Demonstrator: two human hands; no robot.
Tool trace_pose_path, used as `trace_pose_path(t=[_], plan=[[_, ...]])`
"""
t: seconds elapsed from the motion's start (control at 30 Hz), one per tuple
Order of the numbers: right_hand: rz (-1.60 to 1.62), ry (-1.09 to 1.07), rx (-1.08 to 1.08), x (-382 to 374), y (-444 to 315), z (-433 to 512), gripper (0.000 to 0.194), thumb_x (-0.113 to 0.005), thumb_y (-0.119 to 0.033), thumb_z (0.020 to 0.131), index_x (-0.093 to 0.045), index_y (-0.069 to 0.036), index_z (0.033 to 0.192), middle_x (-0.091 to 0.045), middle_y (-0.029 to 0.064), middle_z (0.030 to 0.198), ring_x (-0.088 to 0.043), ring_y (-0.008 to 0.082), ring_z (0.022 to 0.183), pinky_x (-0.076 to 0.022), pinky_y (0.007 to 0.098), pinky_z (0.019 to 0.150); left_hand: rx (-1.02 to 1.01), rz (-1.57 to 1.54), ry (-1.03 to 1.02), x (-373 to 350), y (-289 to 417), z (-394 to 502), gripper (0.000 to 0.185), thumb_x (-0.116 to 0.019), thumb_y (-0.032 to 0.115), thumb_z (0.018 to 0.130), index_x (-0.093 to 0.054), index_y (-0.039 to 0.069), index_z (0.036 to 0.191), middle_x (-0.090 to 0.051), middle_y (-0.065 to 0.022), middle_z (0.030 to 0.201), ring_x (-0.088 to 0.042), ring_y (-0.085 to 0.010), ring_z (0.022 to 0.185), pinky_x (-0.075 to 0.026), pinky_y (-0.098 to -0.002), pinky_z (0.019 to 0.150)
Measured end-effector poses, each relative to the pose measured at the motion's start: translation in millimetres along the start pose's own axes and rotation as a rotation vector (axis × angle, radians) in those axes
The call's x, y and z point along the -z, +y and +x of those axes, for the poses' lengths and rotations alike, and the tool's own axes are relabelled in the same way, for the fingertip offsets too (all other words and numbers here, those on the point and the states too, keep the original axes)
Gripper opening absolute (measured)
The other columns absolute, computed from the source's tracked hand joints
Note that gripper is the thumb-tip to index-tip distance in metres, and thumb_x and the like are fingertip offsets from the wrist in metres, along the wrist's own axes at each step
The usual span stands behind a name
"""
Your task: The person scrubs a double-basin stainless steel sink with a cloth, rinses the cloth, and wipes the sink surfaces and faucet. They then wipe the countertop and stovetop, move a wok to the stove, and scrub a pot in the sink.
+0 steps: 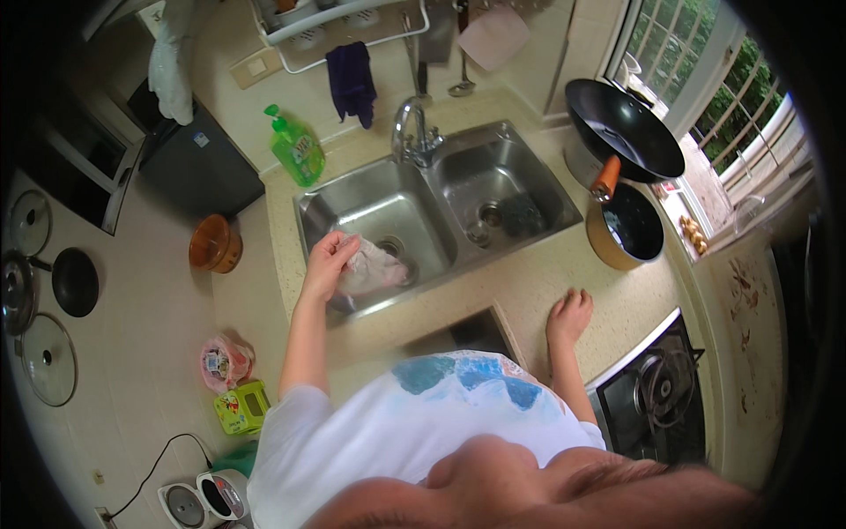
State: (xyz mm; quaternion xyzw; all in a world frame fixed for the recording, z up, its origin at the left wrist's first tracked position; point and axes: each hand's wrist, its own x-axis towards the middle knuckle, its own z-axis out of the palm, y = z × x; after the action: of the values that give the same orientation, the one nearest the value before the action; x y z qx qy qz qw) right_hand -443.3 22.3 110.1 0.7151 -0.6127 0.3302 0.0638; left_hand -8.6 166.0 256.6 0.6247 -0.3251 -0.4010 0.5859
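My left hand [329,264] grips a crumpled whitish cloth [370,270] that hangs over the front part of the left basin of a stainless steel double sink [413,225]. My right hand [570,317] rests on the speckled countertop [509,278] with nothing seen in it, its fingers slightly spread. At the back of the sink stands a chrome faucet [413,132]; whether water runs cannot be told. A green soap pump bottle [299,151] stands at the sink's back left corner. A dark strainer or mat, not clear which, lies in the right basin.
Right of the sink stand a black wok [624,132] with an orange-brown handle and a deep pot [624,228]. A gas stove [654,397] is at the lower right. A dark cloth [351,82] hangs from the wall rack. An amber bowl [216,243] is at left.
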Motion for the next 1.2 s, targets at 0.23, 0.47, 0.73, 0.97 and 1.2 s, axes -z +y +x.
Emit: trace_pose_path(t=[0.23, 0.47, 0.73, 0.97, 1.2], plan=[[-0.023, -0.017, -0.035, 1.9, -7.1, 1.9, 0.028, -0.056, -0.009, 0.076, -0.055, -0.002, 0.104, -0.051, 0.0240, 0.116, -0.044, 0.0404, 0.112, -0.0364, 0.0490, 0.094, -0.284, -0.528, -0.012, -5.8, 84.4, 26.6, 0.006, -0.053, 0.007, 0.092, -0.055, 0.007, 0.097, -0.061, -0.0006, 0.088, -0.060, -0.0086, 0.077, -0.052, -0.0227, 0.066], [0.017, -0.018, -0.084, 8.7, -14.3, 9.7, 0.028, -0.056, -0.007, 0.071, -0.054, -0.002, 0.099, -0.052, 0.0239, 0.114, -0.046, 0.0405, 0.109, -0.0368, 0.0486, 0.093, -0.921, -0.185, -0.142, -43.8, 185.9, 146.0, 0.020, -0.055, 0.002, 0.087, -0.054, 0.003, 0.107, -0.060, -0.0065, 0.104, -0.059, -0.0172, 0.096, -0.047, -0.0302, 0.084], [0.020, -0.035, -0.106, 14.8, -21.4, 18.6, 0.028, -0.057, -0.007, 0.069, -0.054, -0.004, 0.097, -0.051, 0.0225, 0.112, -0.047, 0.0403, 0.108, -0.0380, 0.0481, 0.091, -0.927, 1.273, 0.195, -78.1, 227.9, 305.3, 0.033, -0.059, 0.036, 0.086, -0.061, 0.009, 0.106, -0.063, -0.0151, 0.100, -0.060, -0.0337, 0.093, -0.047, -0.0394, 0.080], [-0.001, -0.072, -0.159, 18.9, -18.3, 20.3, 0.030, -0.058, -0.008, 0.068, -0.053, -0.006, 0.097, -0.051, 0.0196, 0.113, -0.046, 0.0378, 0.111, -0.0383, 0.0467, 0.091, -1.079, 0.896, 0.384, -99.1, 222.2, 314.7, 0.023, -0.061, 0.028, 0.084, -0.064, 0.006, 0.091, -0.064, -0.0150, 0.090, -0.061, -0.0315, 0.087, -0.047, -0.0387, 0.075], [-0.003, -0.080, -0.183, 19.4, -15.6, 20.2, 0.031, -0.057, -0.008, 0.068, -0.053, -0.007, 0.099, -0.051, 0.0186, 0.113, -0.046, 0.0382, 0.112, -0.0374, 0.0467, 0.091, -1.373, 0.682, -0.177, -165.5, 170.2, 186.7, 0.018, -0.067, 0.005, 0.074, -0.060, 0.003, 0.091, -0.060, -0.0120, 0.095, -0.057, -0.0281, 0.093, -0.046, -0.0361, 0.081]])
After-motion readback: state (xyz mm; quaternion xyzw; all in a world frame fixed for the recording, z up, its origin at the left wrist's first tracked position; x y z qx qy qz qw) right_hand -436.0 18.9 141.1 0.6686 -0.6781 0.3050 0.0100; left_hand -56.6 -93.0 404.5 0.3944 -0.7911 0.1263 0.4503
